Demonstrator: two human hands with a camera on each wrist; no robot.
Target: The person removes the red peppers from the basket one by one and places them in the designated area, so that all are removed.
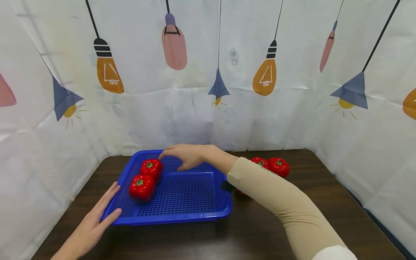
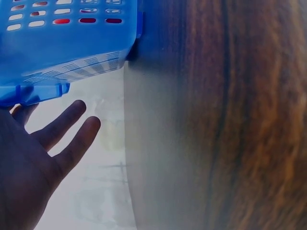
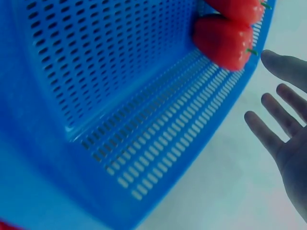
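A blue perforated plastic basket (image 1: 172,218) stands on the table, with two red bell peppers, a front one (image 1: 142,187) and a back one (image 1: 151,168), touching at its left side. My left hand (image 1: 89,226) is at the basket's left rim, thumb laid over the edge; in the left wrist view its fingers (image 2: 79,139) extend straight beside the outer wall. Over the back part of the basket hovers my right hand (image 1: 186,156), fingers loosely extended, right of the back pepper. The right wrist view shows that palm (image 3: 295,155) holding nothing.
More red bell peppers (image 1: 278,167) lie on the dark wood table (image 1: 325,213) right of the basket, partly hidden behind my right forearm. A white cloth (image 1: 195,119) printed with lamps hangs along the back and both sides of the table.
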